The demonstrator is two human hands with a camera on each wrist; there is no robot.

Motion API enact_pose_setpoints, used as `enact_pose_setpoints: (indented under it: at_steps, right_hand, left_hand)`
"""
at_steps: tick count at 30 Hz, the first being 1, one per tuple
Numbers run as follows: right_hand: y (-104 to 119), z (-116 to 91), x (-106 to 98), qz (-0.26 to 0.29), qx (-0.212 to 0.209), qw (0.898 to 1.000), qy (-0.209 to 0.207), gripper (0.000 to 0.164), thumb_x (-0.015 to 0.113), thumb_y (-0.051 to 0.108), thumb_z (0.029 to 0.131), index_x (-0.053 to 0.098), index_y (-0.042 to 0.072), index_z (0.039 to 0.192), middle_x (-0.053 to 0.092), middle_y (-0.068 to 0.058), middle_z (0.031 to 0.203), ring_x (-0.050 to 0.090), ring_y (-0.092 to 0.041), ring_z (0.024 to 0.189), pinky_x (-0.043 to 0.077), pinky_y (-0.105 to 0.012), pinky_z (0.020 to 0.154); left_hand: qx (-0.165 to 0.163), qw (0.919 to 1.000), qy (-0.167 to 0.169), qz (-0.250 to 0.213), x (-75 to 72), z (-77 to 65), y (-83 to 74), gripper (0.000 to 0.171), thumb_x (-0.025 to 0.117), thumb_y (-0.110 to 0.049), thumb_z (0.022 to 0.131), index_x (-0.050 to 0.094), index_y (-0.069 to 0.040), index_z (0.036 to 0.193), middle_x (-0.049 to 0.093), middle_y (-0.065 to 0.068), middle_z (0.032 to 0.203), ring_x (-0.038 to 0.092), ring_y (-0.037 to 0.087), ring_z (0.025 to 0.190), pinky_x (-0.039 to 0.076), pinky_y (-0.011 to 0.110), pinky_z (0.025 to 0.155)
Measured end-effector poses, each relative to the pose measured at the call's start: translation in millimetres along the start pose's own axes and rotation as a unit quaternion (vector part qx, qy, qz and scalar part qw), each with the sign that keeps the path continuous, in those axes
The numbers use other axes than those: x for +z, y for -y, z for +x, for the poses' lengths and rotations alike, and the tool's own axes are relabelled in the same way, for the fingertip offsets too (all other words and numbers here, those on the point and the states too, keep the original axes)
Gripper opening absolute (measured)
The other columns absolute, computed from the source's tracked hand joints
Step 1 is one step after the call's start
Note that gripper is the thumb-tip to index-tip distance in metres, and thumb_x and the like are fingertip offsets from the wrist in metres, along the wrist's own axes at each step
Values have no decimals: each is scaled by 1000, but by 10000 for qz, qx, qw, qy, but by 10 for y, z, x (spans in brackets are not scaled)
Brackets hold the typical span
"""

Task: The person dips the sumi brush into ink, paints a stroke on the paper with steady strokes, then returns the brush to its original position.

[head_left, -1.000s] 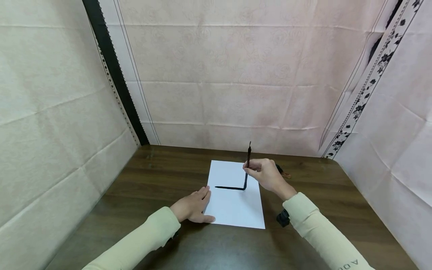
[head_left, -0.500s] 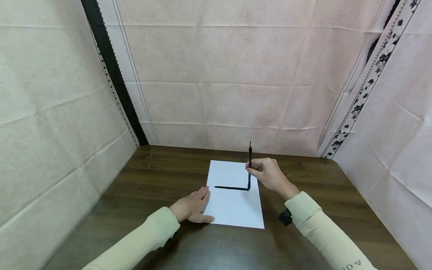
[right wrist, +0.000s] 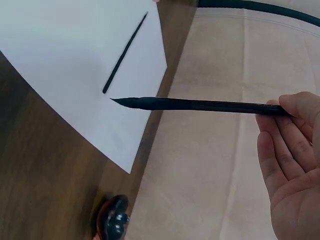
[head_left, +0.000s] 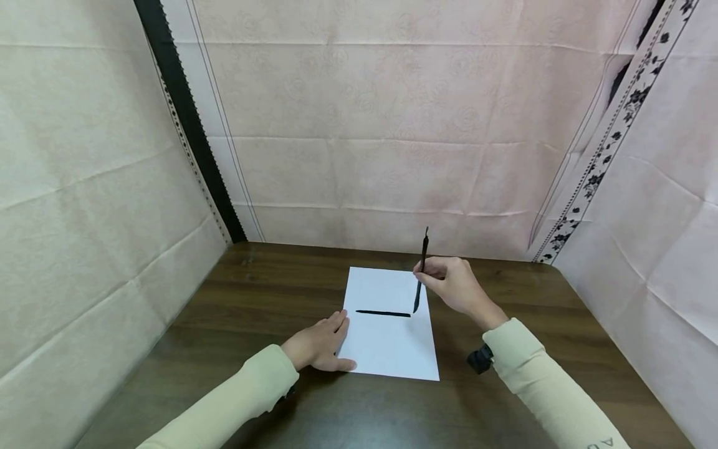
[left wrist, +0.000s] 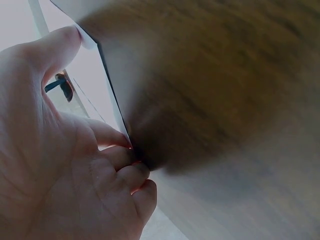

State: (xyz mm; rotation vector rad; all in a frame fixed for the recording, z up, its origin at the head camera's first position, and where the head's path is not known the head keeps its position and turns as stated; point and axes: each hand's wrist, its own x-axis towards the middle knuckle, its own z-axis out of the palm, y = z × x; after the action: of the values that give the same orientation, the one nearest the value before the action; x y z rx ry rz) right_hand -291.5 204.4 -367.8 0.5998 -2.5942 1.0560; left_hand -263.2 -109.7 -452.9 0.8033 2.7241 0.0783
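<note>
A sheet of white paper (head_left: 387, 349) lies on the table with one black horizontal stroke (head_left: 384, 313) painted across its middle. My right hand (head_left: 453, 285) pinches a dark ink brush (head_left: 424, 249) high on its handle, nearly upright. Its pointed bristle tip (right wrist: 122, 101) is close to the stroke's right end, with a small gap showing between them. At the sheet's lower left edge, my left hand (head_left: 320, 344) rests palm down, fingers extended; the left wrist view shows the thumb (left wrist: 62, 45) and fingertips along the paper's edge.
A dark, shiny rounded object (right wrist: 113, 217) with reddish parts stands on the table past the paper's edge, hidden behind my right hand in the head view. Pale cloth (head_left: 364, 168) hangs behind the brown wooden table (head_left: 269, 280) and on both sides.
My right hand has moved right, drawing the stroke longer, then slightly up, and the brush tip has come away from the stroke's end. My left hand and the paper stay put.
</note>
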Motion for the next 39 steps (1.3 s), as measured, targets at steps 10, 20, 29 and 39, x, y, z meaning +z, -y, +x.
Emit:
enact_pose_setpoints:
  at_steps: [10,20,29,39]
  right_hand:
    - [-135,-79,-363,-103,-119,9993,-348,8,76,17,99,80,19,106,82,-3,107,79,-20,97,60,-21,81]
    - [-347,-206,-704,-950,-1380,9776,-1273,18,82,3,91,82,14,104,83,-1,101,77,-7,93,57,-13,87]
    - [-475,-263,-856,-1449,-2949,9352,-1320,40,85,-13,77,82,10,110,82,-5,104,77,-18,91,49,-1,92]
    - [-853,-365,-790,-2894,-4495,8383,-1075,47,42,31,115,78,0,114,81,-11,111,77,-27,98,57,-28,100]
  left_hand:
    - [10,10000,-48,-40,0,-5,4,100,66,-63,96,29,-1,165,20,15,178,21,27,166,27,44,133]
    - [-14,10000,-23,-73,4,19,13,101,65,-63,97,28,-1,166,19,14,178,19,28,166,26,44,133]
    - [-2,9999,36,-134,-16,-9,3,101,65,-63,97,27,0,166,18,15,178,19,28,166,25,44,133]
    - [-20,10000,25,-83,-16,-5,-1,100,65,-63,96,28,-1,166,18,14,178,19,28,166,25,44,133]
